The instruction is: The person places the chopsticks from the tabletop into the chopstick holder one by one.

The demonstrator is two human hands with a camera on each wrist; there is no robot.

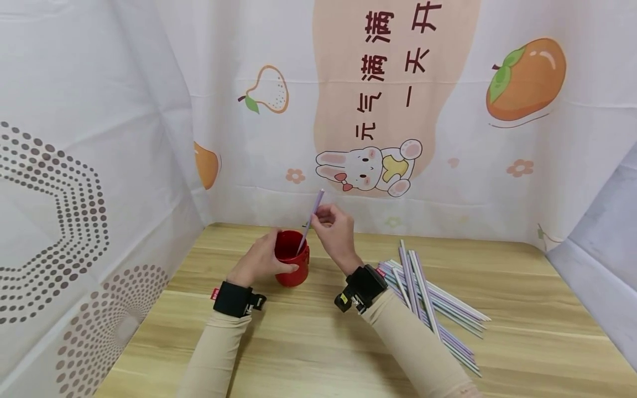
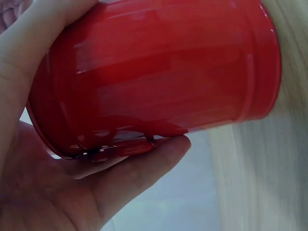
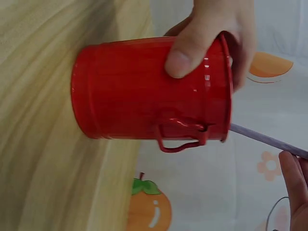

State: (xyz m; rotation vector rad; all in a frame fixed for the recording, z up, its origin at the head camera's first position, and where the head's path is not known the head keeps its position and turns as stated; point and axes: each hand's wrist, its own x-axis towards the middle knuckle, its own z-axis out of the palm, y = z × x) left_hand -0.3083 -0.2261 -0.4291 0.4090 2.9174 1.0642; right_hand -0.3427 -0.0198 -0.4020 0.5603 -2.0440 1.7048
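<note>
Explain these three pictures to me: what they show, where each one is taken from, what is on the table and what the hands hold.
No machine here: a person works with bare hands, wearing three cameras. The wide picture comes from the head, looking down at a wooden table. The other two come from black wrist cameras, so they look sideways and very close. The left hand grips a red metal cup that stands on the table. The right hand pinches a purple straw whose lower end is inside the cup. A pile of straws lies to the right.
</note>
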